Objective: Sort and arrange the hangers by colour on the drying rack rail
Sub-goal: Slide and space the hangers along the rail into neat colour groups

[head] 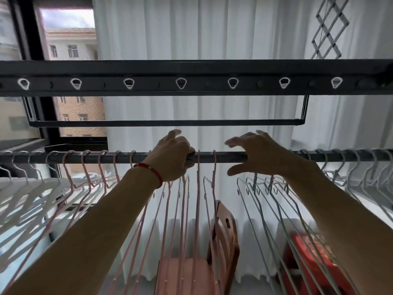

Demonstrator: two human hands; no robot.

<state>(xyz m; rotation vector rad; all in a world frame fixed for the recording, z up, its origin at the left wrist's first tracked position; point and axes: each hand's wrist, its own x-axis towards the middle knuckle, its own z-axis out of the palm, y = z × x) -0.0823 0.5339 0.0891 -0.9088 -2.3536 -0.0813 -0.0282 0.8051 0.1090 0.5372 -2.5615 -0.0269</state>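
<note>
My left hand (172, 155) curls its fingers around the rail (229, 156) among the pink hangers (198, 188); my right hand (256, 154) hovers spread and empty — white hangers (32, 188) hang left, blue hangers (265, 199) right.

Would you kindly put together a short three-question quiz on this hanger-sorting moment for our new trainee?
1. True or false: the right hand has a closed grip on the rail.
2. Which colour of hangers hangs just right of the left hand? A) pink B) white C) pale blue
3. Fill in: the white hangers hang at the far ____ end of the rail.

Key
1. False: its fingers are spread open above the rail, near the pale blue hangers.
2. A: the pink hangers hang there, and the left hand grips the rail beside them.
3. left
</note>
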